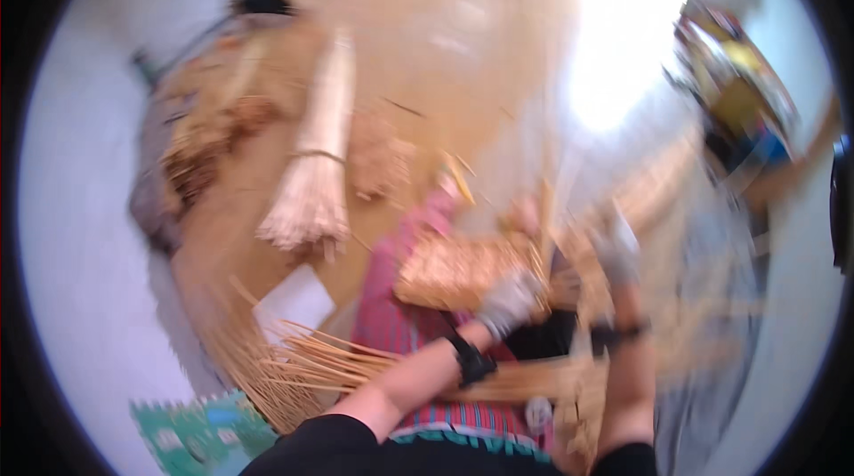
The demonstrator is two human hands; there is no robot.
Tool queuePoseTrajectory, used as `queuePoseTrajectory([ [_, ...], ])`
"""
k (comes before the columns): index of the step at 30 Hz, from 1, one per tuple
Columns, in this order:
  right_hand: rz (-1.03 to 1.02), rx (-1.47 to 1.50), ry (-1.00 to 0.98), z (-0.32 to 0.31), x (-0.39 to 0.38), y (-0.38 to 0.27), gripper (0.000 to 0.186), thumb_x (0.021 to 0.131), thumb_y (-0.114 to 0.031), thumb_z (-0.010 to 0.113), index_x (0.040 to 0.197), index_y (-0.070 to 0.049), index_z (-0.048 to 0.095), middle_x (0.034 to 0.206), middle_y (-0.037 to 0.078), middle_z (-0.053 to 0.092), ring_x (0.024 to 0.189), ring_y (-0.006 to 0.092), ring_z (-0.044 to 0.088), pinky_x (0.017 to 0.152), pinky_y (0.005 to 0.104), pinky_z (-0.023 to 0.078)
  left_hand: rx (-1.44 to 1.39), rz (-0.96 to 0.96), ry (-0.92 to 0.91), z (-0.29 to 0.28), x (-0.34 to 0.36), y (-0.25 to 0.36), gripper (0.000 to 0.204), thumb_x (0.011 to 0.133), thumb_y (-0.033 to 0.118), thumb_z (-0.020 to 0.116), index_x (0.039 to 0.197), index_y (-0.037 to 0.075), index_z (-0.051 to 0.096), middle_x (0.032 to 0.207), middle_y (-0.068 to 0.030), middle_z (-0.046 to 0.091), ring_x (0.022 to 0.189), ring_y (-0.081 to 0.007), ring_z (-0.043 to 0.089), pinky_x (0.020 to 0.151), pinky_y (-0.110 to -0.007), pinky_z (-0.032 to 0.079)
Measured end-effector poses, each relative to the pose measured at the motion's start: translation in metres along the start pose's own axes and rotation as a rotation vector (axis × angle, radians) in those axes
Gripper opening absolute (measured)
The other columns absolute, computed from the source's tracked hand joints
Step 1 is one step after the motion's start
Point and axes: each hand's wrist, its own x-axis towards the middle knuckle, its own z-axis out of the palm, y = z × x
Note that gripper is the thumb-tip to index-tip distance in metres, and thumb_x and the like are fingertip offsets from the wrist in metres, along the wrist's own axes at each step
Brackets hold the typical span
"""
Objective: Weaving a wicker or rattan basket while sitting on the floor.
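Note:
A woven basket (458, 271) of tan strips lies across my lap, over a red and pink striped cloth (387, 316). My left hand (511, 302), in a pale glove with a black band at the wrist, is closed on the basket's right end. To the right of it, my right hand (616, 249), also gloved, is raised beside long tan strips (587, 285). Motion smears its fingers, so what they hold cannot be made out. More long thin strips (329, 360) pass beneath my left forearm and fan out to the left.
A tied bundle of pale stalks (316, 178) lies on the brown floor ahead, with brown fibre heaps (213, 147) left of it. A white sheet (295, 302) and a green patterned mat (205, 431) are at the near left. Mixed items (743, 93) stand along the right wall.

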Motion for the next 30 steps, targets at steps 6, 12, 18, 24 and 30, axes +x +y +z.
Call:
queuePoseTrajectory([
  [6,-0.480,-0.397,0.091,0.007,-0.106,0.003,0.069,0.075,-0.033,0.088,0.135,-0.010,0.063,0.135,0.018,0.062,0.137,0.0423,0.053,0.121,0.0572,0.035,-0.096,0.379,0.274,-0.068,-0.076,-0.008,0.069,0.096,0.016,0.074,0.156,0.007,0.043,0.152,-0.0238,0.052,0.104,-0.0399,0.070,0.099,-0.041,0.055],
  [12,-0.597,-0.524,-0.059,0.068,-0.138,-0.023,0.056,0.079,-0.034,0.074,0.134,-0.029,0.070,0.134,0.021,0.059,0.135,0.0413,0.053,0.123,0.0650,0.026,0.648,-0.047,0.217,-0.144,-0.105,-0.086,0.085,0.095,0.019,0.072,0.168,0.025,0.028,0.164,-0.0132,0.044,0.113,-0.0318,0.069,0.090,-0.038,0.059],
  [18,-0.586,-0.492,-0.132,0.076,-0.115,-0.028,0.053,0.079,-0.028,0.071,0.132,-0.031,0.071,0.102,0.012,0.057,0.108,0.0344,0.059,0.120,0.0617,0.030,0.697,-0.209,0.277,-0.155,-0.099,-0.097,0.093,0.092,0.022,0.074,0.169,0.034,0.024,0.146,-0.0089,0.064,0.086,-0.0361,0.074,0.069,-0.044,0.057],
  [24,-0.654,-0.357,-0.320,0.025,-0.081,-0.070,0.056,0.077,-0.028,0.078,0.133,-0.028,0.072,0.123,0.010,0.064,0.119,0.0349,0.060,0.113,0.0567,0.040,0.688,0.165,0.406,-0.165,-0.109,-0.015,0.089,0.090,0.028,0.076,0.166,0.015,0.032,0.149,-0.0150,0.056,0.128,-0.0356,0.061,0.110,-0.046,0.048],
  [30,-0.259,-0.593,-0.049,-0.088,0.020,-0.007,0.042,0.094,-0.022,0.070,0.135,-0.015,0.066,0.110,0.013,0.071,0.098,0.0361,0.068,0.083,0.0487,0.056,0.797,0.588,0.165,-0.068,-0.042,0.043,0.105,0.081,0.037,0.082,0.166,0.006,0.029,0.163,-0.0144,0.043,0.155,-0.0310,0.037,0.130,-0.048,0.023],
])
